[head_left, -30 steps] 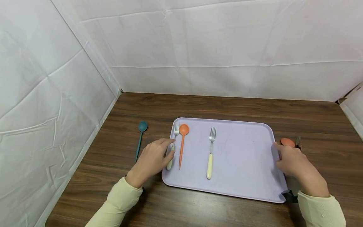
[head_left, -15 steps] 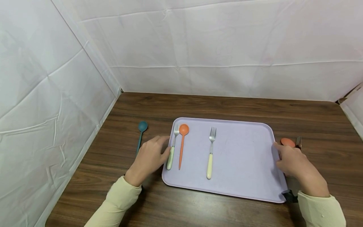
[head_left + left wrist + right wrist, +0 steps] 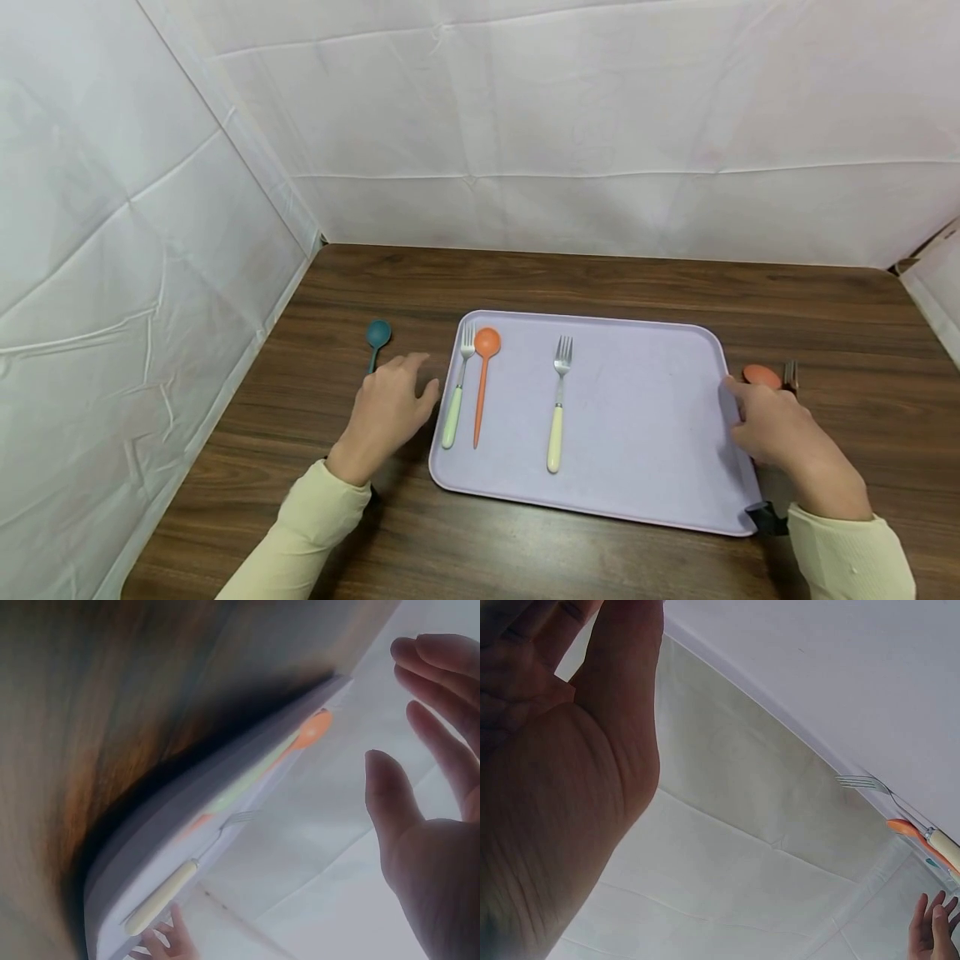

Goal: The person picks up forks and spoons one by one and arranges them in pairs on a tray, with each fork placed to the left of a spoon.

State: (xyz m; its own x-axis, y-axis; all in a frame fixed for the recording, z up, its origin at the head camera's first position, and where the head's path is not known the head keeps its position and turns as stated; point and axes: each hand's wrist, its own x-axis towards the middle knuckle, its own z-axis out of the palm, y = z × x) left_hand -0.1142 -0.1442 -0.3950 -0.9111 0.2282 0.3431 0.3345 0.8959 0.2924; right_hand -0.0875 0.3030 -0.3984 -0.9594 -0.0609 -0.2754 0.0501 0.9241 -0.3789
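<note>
A lilac tray (image 3: pixel 630 400) lies on the table. On it are a fork with a pale green handle (image 3: pixel 452 417), an orange spoon (image 3: pixel 487 342) beside that, and a fork with a cream handle (image 3: pixel 555 440) nearer the middle. My left hand (image 3: pixel 384 412) is just off the tray's left rim, fingers extended and holding nothing; it hides most of the handle of a teal spoon (image 3: pixel 378 333). In the left wrist view, its thumb (image 3: pixel 390 791) stands apart from the fingers. My right hand (image 3: pixel 783 437) is at the tray's right rim, fingertips right at the edge.
Right of the tray, a second orange spoon (image 3: pixel 761 376) and a dark fork (image 3: pixel 790 377) lie partly behind the right hand. White cloth walls (image 3: pixel 585 108) stand behind and to the left of the brown wooden table (image 3: pixel 600 283).
My left hand has moved left, away from the green-handled fork and the tray's rim, toward the teal spoon, covering more of its handle. The right hand and the tray have stayed in place.
</note>
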